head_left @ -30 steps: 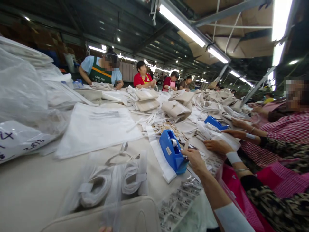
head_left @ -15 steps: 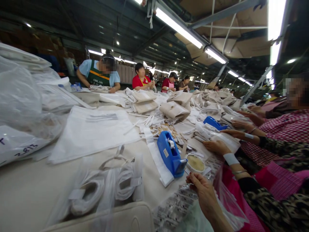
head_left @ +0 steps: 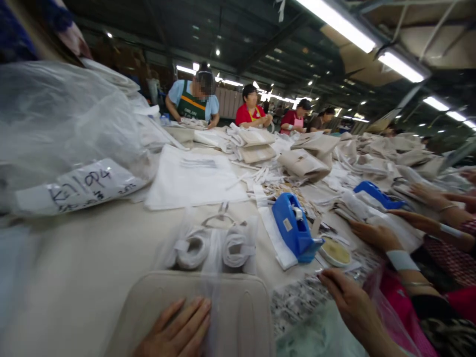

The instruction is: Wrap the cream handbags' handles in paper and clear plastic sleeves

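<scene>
Our left hand [head_left: 176, 329] presses open-fingered on the beige bag [head_left: 240, 312]; sideways drag could skew it. At its three o'clock, our right hand's [head_left: 353, 302] grip we cannot tell.

The person's left hand [head_left: 178, 331], at the near side, is bare, with a broad back, slim fingers with rounded tips and nails that look short, though blur softens their edges. The right hand [head_left: 349, 302], farther right, is bare too, with long, narrow fingers, and its wrist [head_left: 377, 337] shows plain, uncovered skin, free of markings.
</scene>
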The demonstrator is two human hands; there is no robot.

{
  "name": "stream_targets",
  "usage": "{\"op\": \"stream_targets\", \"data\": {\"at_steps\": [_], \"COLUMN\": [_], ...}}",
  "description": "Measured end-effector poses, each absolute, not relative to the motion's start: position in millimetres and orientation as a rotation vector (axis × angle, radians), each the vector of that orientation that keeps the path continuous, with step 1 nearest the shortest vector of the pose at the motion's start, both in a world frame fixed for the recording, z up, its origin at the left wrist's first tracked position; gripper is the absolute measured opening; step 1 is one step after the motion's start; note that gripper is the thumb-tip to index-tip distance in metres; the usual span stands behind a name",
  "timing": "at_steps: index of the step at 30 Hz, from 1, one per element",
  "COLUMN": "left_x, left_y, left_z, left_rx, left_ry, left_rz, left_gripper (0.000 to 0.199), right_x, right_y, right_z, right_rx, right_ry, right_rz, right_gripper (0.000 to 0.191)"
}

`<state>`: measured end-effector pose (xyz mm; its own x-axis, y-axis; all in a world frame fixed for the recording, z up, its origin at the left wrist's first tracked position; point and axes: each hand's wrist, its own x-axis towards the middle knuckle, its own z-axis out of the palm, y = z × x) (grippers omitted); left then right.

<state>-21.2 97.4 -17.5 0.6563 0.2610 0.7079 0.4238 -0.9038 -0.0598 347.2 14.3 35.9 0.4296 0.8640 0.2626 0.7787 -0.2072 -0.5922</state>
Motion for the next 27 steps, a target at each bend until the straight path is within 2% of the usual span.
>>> {"op": "stream_targets", "data": {"at_steps": [5,8,10,15,19,22,27], "left_x": [-24,-29,-31,-30,-24,-21,-22], "left_y": [93,89,85,82,86,89,88], "left_z": [-18,-8,2,6,-9,-14,-13], "left_rx": [-2.631,-2.718,-2.761,-2.765,-2.705,-2.657,-2.684], "left_ry": [-0.523,-0.576,-0.606,-0.656,-0.665,-0.619,-0.65], "left_rz": [-1.128,-0.9,-0.788,-0.821,-1.013,-1.109,-1.041], "left_gripper": [0.031,0.03,0.031,0.031,0.025,0.022,0.021], "right_x": [280,230,201,165,156,151,146], "right_y": [25,45,68,129,150,157,174], "right_z": [104,150,161,130,108,106,109], "right_rx": [-1.63,-1.325,-1.181,-1.161,-1.097,-1.121,-1.482], "right_ry": [-2.163,-2.52,-2.699,-3.11,-3.226,-3.252,-3.191], "right_rz": [0.325,0.7,0.821,0.44,0.208,0.223,0.365], "right_gripper": [0.019,0.013,0.011,0.01,0.021,0.022,0.012]}}
